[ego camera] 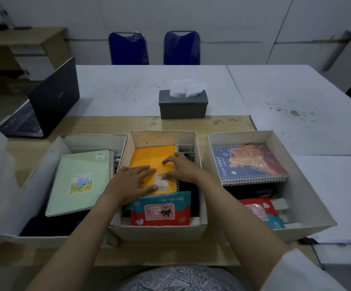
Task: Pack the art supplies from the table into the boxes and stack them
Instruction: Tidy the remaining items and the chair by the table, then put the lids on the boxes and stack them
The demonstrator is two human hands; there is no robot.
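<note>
Three open cardboard boxes stand side by side at the table's near edge. In the middle box [163, 137] lies an orange spiral notebook [149, 158], with a red and teal wipes pack [160, 208] in front of it. My left hand [132, 182] and my right hand [181, 168] both rest flat on the orange notebook, fingers spread. The left box [44, 162] holds a green spiral notebook [80, 181] over dark items. The right box [309, 183] holds a blue bear-print notepad [248, 162] and a second wipes pack [258, 211].
A grey tissue box [183, 105] stands just behind the middle box. An open dark laptop [42, 101] sits at the left. White boards [328, 198] lie right of the boxes. Two blue chairs [153, 48] stand beyond the table.
</note>
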